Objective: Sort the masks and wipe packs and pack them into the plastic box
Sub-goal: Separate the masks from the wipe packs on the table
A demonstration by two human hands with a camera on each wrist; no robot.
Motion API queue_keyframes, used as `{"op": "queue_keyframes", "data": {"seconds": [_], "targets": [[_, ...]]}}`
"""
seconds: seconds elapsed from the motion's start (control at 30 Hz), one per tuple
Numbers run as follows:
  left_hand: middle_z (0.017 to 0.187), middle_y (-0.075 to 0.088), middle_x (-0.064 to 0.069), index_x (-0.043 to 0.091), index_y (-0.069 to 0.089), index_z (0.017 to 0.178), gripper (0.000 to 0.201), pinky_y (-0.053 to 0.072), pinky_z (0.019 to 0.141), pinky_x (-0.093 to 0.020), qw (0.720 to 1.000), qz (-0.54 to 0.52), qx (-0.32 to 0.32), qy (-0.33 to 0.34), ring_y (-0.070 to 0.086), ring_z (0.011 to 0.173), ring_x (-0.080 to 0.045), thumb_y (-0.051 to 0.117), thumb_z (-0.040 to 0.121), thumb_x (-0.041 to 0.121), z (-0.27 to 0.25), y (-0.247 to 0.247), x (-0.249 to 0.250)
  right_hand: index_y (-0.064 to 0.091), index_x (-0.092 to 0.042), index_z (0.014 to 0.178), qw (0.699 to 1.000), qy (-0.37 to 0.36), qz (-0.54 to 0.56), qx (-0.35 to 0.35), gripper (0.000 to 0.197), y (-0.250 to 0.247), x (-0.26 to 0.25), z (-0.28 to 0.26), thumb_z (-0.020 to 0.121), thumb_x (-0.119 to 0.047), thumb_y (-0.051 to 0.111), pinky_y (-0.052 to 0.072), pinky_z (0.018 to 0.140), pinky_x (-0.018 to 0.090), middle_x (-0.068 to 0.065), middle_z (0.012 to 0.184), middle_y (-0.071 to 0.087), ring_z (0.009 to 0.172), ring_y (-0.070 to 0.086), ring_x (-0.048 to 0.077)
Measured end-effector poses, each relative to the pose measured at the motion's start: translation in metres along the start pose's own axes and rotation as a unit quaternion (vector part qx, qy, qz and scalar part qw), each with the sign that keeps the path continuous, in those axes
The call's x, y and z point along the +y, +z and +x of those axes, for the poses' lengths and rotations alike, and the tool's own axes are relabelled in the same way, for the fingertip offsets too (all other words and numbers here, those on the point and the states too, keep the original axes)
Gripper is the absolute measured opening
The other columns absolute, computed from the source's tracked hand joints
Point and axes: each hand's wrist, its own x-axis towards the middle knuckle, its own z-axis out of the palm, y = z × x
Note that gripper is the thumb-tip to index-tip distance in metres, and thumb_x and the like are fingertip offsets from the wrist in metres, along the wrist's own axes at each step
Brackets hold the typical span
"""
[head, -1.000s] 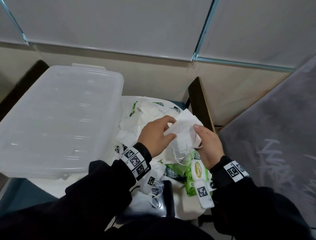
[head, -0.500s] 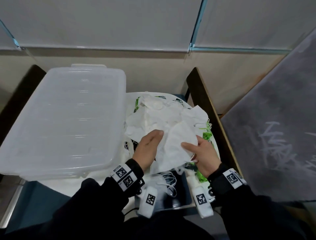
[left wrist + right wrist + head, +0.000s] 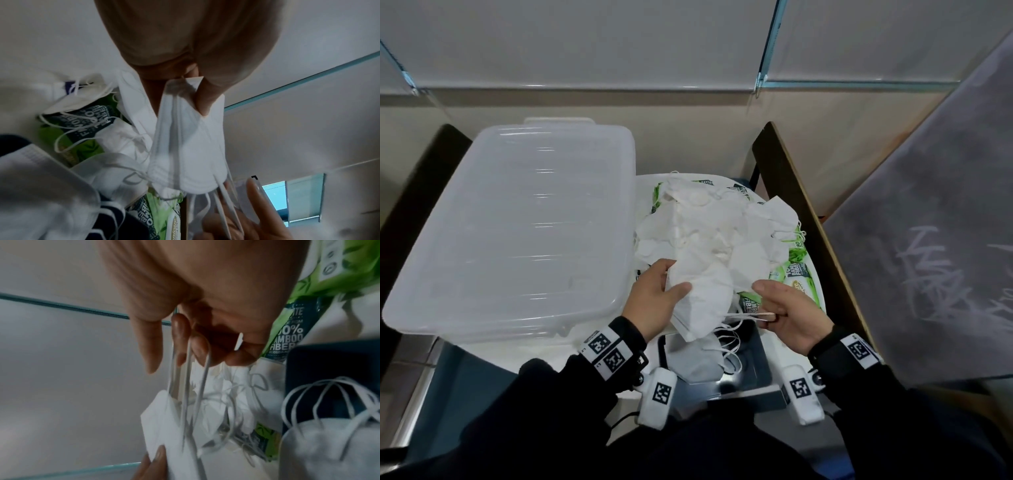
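My left hand (image 3: 659, 299) pinches the edge of a small stack of folded white masks (image 3: 703, 301), thumb on top; the left wrist view shows the stack (image 3: 185, 146) hanging from thumb and fingers. My right hand (image 3: 784, 313) curls round the stack's ear loops (image 3: 743, 317), pulled taut to the right; these loops (image 3: 191, 369) run between its fingers. Behind lies a heap of loose white masks (image 3: 709, 226) over green wipe packs (image 3: 796, 274). The clear plastic box (image 3: 517, 219), lid on, stands at the left.
A grey mask (image 3: 697, 359) with loose loops lies on a dark tray (image 3: 756, 373) near my body. A dark wooden board (image 3: 801, 205) rises along the right of the pile, with a grey panel (image 3: 928, 222) beyond. A pale wall is behind.
Both hands have drawn back toward my body with the masks. The right hand has shifted from the mask body to the ear loops and pulled them out to the right.
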Motion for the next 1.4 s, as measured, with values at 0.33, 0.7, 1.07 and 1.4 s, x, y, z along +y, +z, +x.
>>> {"op": "queue_keyframes", "data": {"seconds": [0.33,0.7,1.07,1.4], "targets": [[0.116,0.075,-0.007,0.015,0.067,0.121,0.034,0.055,0.099,-0.052,0.994,-0.02,-0.103,-0.037,0.071,0.11,-0.029,0.065,0.089,0.006,-0.009,0.006,-0.004,0.068,0.0,0.095,0.95,-0.032,-0.274,-0.144,0.015,0.011,0.013,0.016,0.092,-0.013,0.075,0.049,0.06,0.021,0.008,0.074,0.063,0.06,0.058,0.011],[0.109,0.077,-0.009,0.012,0.064,0.126,0.034,0.061,0.085,-0.048,0.995,-0.012,0.012,-0.098,0.074,0.101,-0.029,0.067,0.094,-0.001,-0.041,0.009,-0.038,0.046,-0.019,0.068,0.98,0.001,-0.151,-0.133,0.038,-0.002,0.027,0.003,0.088,-0.007,0.075,0.024,0.05,0.026,-0.007,0.054,0.039,0.048,0.033,0.012],[0.088,0.07,0.009,0.028,0.063,0.105,0.03,0.05,0.073,-0.023,0.945,0.31,-0.066,-0.078,0.066,0.085,-0.014,0.075,0.079,0.016,-0.069,0.015,-0.063,0.076,-0.011,0.078,0.809,-0.082,-0.556,-0.175,0.021,-0.021,0.061,0.028,0.078,-0.031,0.082,0.047,0.066,0.031,0.003,0.073,0.072,0.071,0.064,0.012],[0.108,0.069,0.003,0.031,0.064,0.106,0.019,0.05,0.081,-0.034,0.789,0.589,-0.173,-0.004,0.063,0.102,-0.025,0.063,0.087,0.031,-0.046,0.03,-0.07,0.07,-0.021,0.077,0.719,-0.065,-0.679,-0.135,0.005,0.005,0.082,0.03,0.078,-0.019,0.075,0.048,0.072,0.027,0.003,0.092,0.072,0.09,0.067,0.025]]}}
